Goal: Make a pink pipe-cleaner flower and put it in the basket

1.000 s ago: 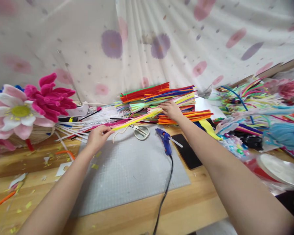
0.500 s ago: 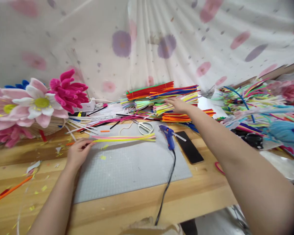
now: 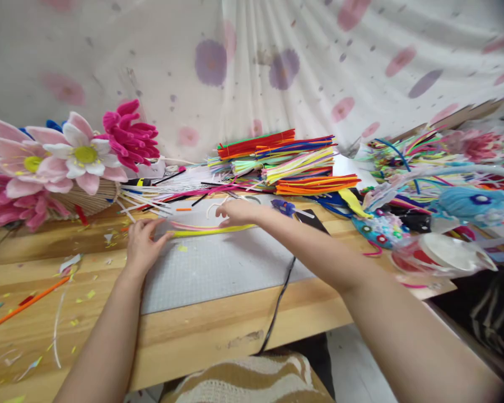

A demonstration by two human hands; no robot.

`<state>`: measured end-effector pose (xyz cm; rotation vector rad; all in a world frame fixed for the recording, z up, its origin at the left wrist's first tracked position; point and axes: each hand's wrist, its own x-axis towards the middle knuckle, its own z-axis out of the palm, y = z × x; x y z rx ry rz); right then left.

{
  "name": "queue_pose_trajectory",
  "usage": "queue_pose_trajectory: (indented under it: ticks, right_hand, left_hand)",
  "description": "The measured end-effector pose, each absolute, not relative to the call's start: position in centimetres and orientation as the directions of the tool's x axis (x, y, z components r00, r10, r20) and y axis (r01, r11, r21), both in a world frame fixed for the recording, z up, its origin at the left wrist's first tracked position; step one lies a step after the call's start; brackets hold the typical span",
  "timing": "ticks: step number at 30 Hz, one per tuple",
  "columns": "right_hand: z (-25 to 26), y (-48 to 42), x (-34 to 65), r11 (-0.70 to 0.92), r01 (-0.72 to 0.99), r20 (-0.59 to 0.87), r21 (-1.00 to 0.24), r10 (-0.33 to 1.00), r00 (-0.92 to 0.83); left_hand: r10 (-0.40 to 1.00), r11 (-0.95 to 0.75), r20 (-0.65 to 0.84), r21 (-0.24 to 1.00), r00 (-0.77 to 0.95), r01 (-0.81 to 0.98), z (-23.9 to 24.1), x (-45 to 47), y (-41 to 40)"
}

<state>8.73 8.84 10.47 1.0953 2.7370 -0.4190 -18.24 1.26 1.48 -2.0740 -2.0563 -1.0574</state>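
Yellow and pink pipe cleaners [image 3: 212, 230] lie lengthwise over the grey cutting mat [image 3: 193, 277]. At their left ends is my left hand [image 3: 145, 246], with thumb and forefinger closed about the tips. Over the middle of the strands hovers my right hand [image 3: 237, 214], its fingers bent and apart, with nothing visible between them. A thin white curved strand [image 3: 210, 211] lies just beyond its fingertips. My right hand and forearm partly cover the scissors [image 3: 252, 198] and the blue glue gun [image 3: 283, 207].
Bundles of coloured pipe cleaners [image 3: 298, 159] are stacked at the back. Fluffy flowers [image 3: 84, 154] stand on the left, and a blue decorated piece [image 3: 376, 228] lies on the right. A black phone [image 3: 315, 221] and the glue gun's cord [image 3: 279, 308] are beside the mat.
My right hand has come back from the pipe cleaner bundles to the strands over the mat. My left hand stays at their left ends. The view has shifted slightly.
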Motion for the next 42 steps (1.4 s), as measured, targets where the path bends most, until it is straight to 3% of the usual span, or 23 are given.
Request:
queue_pose_trajectory:
  ticks: [4, 8, 15, 25, 29, 33, 36, 39, 42]
  right_hand:
    - [5.8, 7.8, 8.1, 0.638, 0.734, -0.22, -0.233, 0.701, -0.679]
    - [4.4, 7.6, 8.7, 0.598, 0.772, -0.128, -0.215, 0.767, -0.629]
    - [3.0, 9.8, 9.9, 0.52, 0.839, 0.001, -0.158, 0.85, -0.526]
    - [1.9, 14.3, 8.7, 0.488, 0.864, 0.069, -0.122, 0.873, -0.483]
    - [3.2, 14.5, 8.6, 0.451, 0.88, 0.068, -0.147, 0.892, -0.446]
    - [5.3, 13.7, 9.5, 0.346, 0.889, 0.052, -0.299, 0.936, -0.347]
    - [6.0, 13.1, 10.9, 0.169, 0.852, 0.015, -0.496, 0.982, -0.187]
    - [5.3, 12.6, 12.3, 0.012, 0.814, -0.047, -0.581, 0.998, -0.048]
    - [4.0, 11.5, 13.1, -0.039, 0.761, 0.01, -0.647, 0.998, 0.06]
  left_hand:
    - [0.823, -0.158, 0.561, 0.376, -0.089, 0.913, 1.5, -16.7, 0.1]
    - [0.863, -0.29, 0.491, 0.282, 0.122, 0.914, 0.5, -13.7, -0.6]
    - [0.904, -0.135, 0.426, 0.175, 0.049, 0.975, -0.4, -13.6, 3.4]
    - [0.859, 0.053, 0.489, 0.211, -0.152, 0.976, 0.1, -16.4, 12.0]
    - [0.832, 0.028, 0.53, 0.255, -0.164, 0.967, 0.9, -16.2, 12.7]
    - [0.796, -0.069, 0.584, 0.347, -0.158, 0.935, 1.9, -14.2, 11.3]
    - [0.803, -0.213, 0.591, 0.406, -0.077, 0.889, 2.1, -11.0, 10.0]
    - [0.856, -0.447, 0.458, 0.428, 0.238, 0.785, 1.7, -6.8, 9.5]
    - [0.744, -0.667, 0.356, 0.35, 0.565, 0.657, 1.1, -2.7, 10.0]
